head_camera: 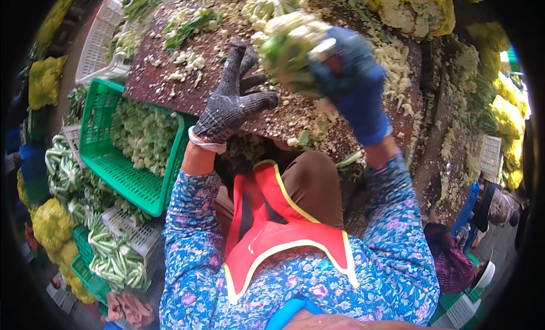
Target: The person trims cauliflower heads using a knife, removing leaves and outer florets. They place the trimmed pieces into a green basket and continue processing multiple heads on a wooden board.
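My left hand (234,93), in a dark grey knit glove, is held over the dark red tabletop (147,81) with its fingers spread and nothing in them. To its right, my right hand (347,70) in a blue glove is closed, blurred by motion. A shiny metal part, perhaps of a blade, shows at its fingers. A cauliflower head with green leaves (289,53) is against the fingers of my right hand, apart from my left hand; whether my right hand grips it, the blur does not settle. Cauliflower florets (193,61) and crumbs lie around both hands.
A green plastic basket (127,185) with florets stands at the table's left edge, a white crate (96,49) behind it. Yellow net bags (411,14) of cauliflower lie at the back right and far sides. Crates of cut stalks (115,257) stand lower left. Another person (453,262) is at lower right.
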`<state>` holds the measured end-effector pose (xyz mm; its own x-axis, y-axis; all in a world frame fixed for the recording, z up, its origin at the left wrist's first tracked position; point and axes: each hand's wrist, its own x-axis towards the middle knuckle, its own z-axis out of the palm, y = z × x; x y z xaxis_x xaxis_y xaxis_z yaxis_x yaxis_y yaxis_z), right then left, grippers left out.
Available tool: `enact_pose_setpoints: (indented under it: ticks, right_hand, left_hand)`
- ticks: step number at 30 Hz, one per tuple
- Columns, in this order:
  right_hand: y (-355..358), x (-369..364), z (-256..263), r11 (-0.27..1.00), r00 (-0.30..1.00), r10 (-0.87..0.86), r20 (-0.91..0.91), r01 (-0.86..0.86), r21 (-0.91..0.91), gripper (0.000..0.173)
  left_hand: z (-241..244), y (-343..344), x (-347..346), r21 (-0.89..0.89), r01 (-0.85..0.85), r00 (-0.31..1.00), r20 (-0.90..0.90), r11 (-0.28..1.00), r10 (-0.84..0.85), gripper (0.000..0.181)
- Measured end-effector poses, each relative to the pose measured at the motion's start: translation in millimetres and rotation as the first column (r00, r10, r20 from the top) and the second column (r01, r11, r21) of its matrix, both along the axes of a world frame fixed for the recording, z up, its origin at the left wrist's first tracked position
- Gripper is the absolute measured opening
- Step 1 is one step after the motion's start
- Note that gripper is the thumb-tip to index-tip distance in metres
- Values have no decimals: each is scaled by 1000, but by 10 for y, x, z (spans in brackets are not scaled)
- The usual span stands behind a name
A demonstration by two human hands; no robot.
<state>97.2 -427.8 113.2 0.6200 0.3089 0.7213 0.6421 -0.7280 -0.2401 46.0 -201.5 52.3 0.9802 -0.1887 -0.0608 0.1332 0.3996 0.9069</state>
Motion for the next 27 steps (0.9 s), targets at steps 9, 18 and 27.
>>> enact_pose_setpoints:
  ticks: [9, 18, 27]
  right_hand:
    - [785, -486, -809, 757, 708, 555, -436, -213, 618, 48]
    - [-1125, 482, -1296, 831, 721, -555, -416, 506, -231, 53]
    - [-173, 589, -1282, 862, 871, -327, -366, 117, -493, 55]
  left_hand:
    - [-850, 1042, -187, -254, -378, 902, -318, 890, 292, 58]
    - [-678, 726, -164, -236, -468, 882, -179, 852, 436, 57]
    - [-707, 776, -91, 140, -622, 782, 171, 771, 600, 60]
